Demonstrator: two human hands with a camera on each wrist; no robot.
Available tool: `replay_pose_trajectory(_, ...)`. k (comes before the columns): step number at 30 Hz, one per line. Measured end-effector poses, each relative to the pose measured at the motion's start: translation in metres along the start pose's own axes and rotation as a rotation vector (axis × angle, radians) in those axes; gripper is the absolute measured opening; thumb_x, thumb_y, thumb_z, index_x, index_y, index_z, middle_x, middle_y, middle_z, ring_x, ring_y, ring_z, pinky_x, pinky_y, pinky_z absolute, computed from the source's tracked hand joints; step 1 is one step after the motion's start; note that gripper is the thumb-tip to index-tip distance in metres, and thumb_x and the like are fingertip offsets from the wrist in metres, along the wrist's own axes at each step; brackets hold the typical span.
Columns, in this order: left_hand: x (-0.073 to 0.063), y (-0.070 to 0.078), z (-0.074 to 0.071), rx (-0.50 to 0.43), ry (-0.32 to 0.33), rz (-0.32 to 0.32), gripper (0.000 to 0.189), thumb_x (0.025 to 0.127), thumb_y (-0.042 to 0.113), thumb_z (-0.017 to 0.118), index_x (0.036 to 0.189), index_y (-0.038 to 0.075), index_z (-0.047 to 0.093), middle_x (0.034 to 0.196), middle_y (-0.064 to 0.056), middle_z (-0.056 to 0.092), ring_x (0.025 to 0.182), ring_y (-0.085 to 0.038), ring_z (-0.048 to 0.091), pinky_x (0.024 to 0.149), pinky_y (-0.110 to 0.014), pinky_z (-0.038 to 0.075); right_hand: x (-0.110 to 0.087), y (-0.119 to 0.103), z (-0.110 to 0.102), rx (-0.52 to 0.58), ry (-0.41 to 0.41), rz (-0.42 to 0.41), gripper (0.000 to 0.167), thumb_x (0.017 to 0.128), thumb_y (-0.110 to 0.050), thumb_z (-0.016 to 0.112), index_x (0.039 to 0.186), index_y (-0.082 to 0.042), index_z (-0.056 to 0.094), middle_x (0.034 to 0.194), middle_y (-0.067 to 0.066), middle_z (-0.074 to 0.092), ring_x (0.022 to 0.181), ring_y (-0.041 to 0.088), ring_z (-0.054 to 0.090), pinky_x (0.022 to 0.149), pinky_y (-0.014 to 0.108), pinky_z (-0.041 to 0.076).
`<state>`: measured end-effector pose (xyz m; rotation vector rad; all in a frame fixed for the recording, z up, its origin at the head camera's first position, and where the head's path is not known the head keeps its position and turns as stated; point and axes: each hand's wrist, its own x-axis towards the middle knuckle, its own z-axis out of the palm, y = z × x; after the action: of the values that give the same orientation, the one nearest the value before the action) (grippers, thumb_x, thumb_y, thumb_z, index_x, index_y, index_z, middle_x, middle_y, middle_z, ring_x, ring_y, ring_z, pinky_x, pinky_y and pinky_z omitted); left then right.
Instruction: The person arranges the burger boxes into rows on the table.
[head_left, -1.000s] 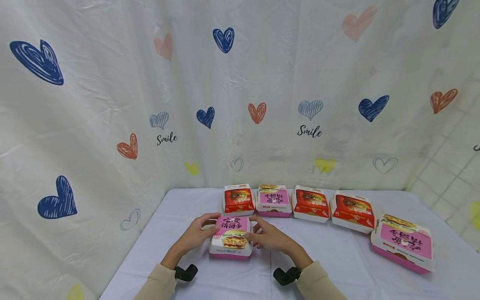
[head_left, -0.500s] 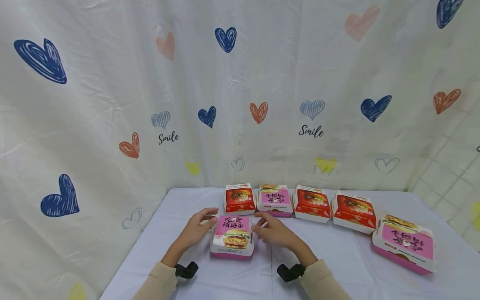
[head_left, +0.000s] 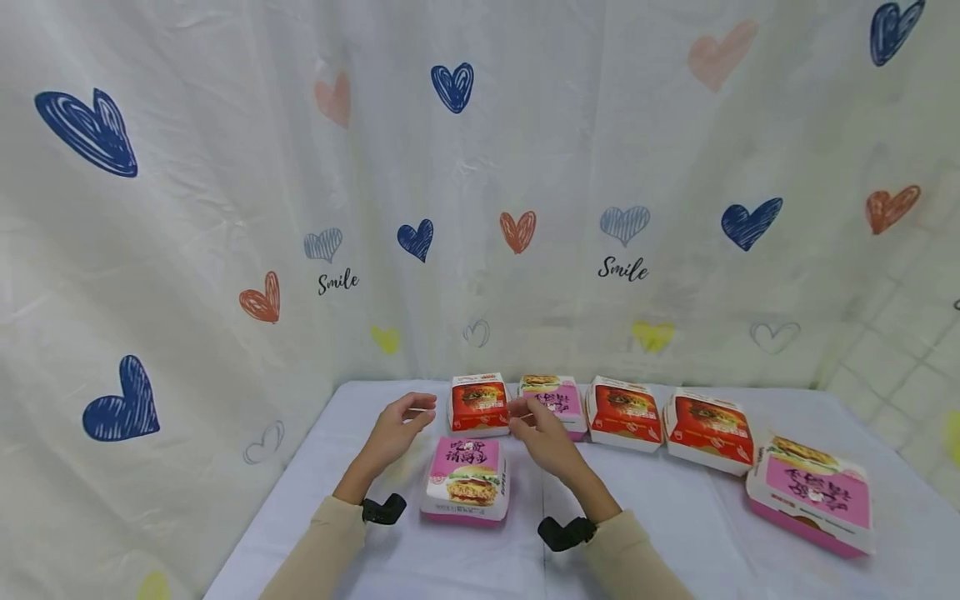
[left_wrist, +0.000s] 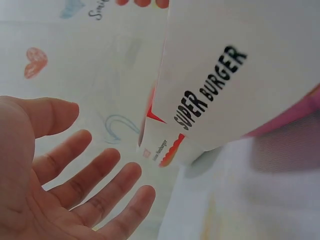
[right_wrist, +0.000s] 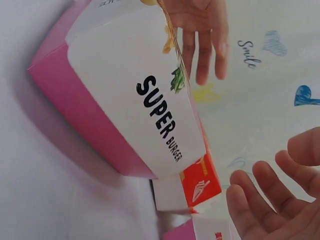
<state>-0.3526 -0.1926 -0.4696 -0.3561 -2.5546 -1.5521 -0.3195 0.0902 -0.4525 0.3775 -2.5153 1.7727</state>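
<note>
A pink-and-white burger box (head_left: pixel 467 483) stands closed on the white cloth. My left hand (head_left: pixel 392 429) hovers beyond its left side, apart from it, fingers spread and holding nothing. On the other side, my right hand (head_left: pixel 546 435) is raised with loosely bent fingers and nothing in its grasp; in the head view it partly covers a pink burger box (head_left: pixel 562 398) in the back row. Both wrist views show the near box's white side (left_wrist: pixel 215 75) with "SUPER BURGER" printed on it, and a gap between it and the fingers (right_wrist: pixel 262 182).
Behind the near box stands a red burger box (head_left: pixel 478 406). The row continues rightward with a red box (head_left: pixel 624 412), another red box (head_left: pixel 708 429) and a larger-looking pink box (head_left: pixel 812 492) at the right. A heart-printed curtain (head_left: pixel 547 167) hangs behind the table.
Both hands have come off the sides of the near pink burger box and risen up and away from it. The box stays in its place.
</note>
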Motion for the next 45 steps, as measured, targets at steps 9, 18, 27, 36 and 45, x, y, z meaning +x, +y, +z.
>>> replay_pose_trajectory(9, 0.021, -0.021, 0.003, -0.098, -0.048, -0.115, 0.04, 0.1, 0.027, 0.066, 0.137, 0.01, 0.062, 0.137, -0.02, 0.062, 0.115, -0.029, 0.067, 0.094, -0.046, 0.058, 0.024, 0.001, 0.019, 0.098, 0.028, -0.02, 0.04, 0.104, -0.016, 0.056, 0.142, -0.005, 0.048, 0.147, 0.02, 0.05, 0.137, 0.036, 0.048, 0.115, 0.058, 0.04)
replay_pose_trajectory(18, 0.02, -0.032, 0.008, -0.138, -0.135, -0.161, 0.046, 0.101, 0.029, 0.065, 0.145, 0.017, 0.056, 0.15, -0.019, 0.052, 0.125, -0.035, 0.061, 0.094, -0.049, 0.058, 0.032, 0.007, 0.028, 0.079, -0.001, 0.023, 0.045, 0.104, -0.019, 0.056, 0.146, -0.008, 0.046, 0.159, 0.019, 0.04, 0.148, 0.044, 0.037, 0.119, 0.062, 0.032)
replay_pose_trajectory(27, 0.024, -0.025, 0.014, -0.106, -0.211, -0.099, 0.046, 0.103, 0.026, 0.061, 0.148, 0.02, 0.053, 0.155, -0.021, 0.046, 0.126, -0.039, 0.06, 0.095, -0.051, 0.057, 0.03, 0.004, 0.026, 0.034, -0.037, 0.07, 0.052, 0.105, -0.019, 0.055, 0.153, -0.008, 0.04, 0.164, 0.024, 0.029, 0.151, 0.049, 0.028, 0.119, 0.066, 0.027)
replay_pose_trajectory(36, 0.023, -0.029, 0.021, -0.108, -0.259, -0.115, 0.052, 0.102, 0.032, 0.063, 0.151, 0.024, 0.05, 0.157, -0.023, 0.042, 0.125, -0.038, 0.061, 0.095, -0.05, 0.058, 0.029, 0.008, 0.024, 0.005, -0.072, 0.075, 0.06, 0.104, -0.02, 0.056, 0.158, -0.006, 0.033, 0.165, 0.024, 0.028, 0.15, 0.047, 0.032, 0.117, 0.067, 0.031)
replay_pose_trajectory(45, 0.024, -0.027, 0.02, -0.095, -0.269, -0.111, 0.052, 0.102, 0.033, 0.062, 0.152, 0.029, 0.048, 0.157, -0.024, 0.043, 0.127, -0.04, 0.059, 0.097, -0.05, 0.057, 0.029, 0.009, 0.024, -0.084, -0.116, 0.06, 0.069, 0.104, -0.027, 0.059, 0.161, -0.009, 0.027, 0.166, 0.02, 0.03, 0.149, 0.044, 0.034, 0.115, 0.069, 0.032)
